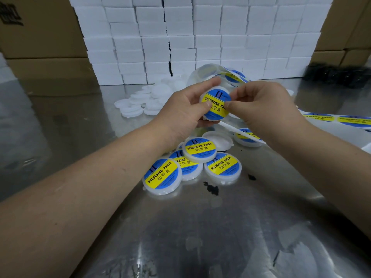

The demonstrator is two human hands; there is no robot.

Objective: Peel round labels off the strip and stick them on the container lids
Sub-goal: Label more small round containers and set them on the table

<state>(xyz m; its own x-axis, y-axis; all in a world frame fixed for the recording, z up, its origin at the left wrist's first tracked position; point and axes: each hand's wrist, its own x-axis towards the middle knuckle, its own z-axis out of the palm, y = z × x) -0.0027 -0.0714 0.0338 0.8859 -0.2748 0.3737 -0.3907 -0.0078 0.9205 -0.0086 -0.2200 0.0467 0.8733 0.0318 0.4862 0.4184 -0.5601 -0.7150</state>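
Note:
My left hand (181, 115) grips a white round lid (213, 117) above the table, thumb on its face. A blue and yellow "SOLDERING PASTE" round label (214, 103) lies on that lid. My right hand (263, 109) pinches the label's right edge with thumb and forefinger. The label strip (339, 119) runs from behind my hands out to the right, with more round labels on it. Several labelled lids (199, 149) lie in a heap just below my hands. One unlabelled lid (217, 140) lies upside down beside them.
A pile of plain white lids (140, 103) sits at the back left of the shiny metal table (180, 237). White foam blocks (200, 37) are stacked like a wall behind. Cardboard boxes (40, 37) stand at both sides. Dark specks (211, 188) lie near the labelled lids.

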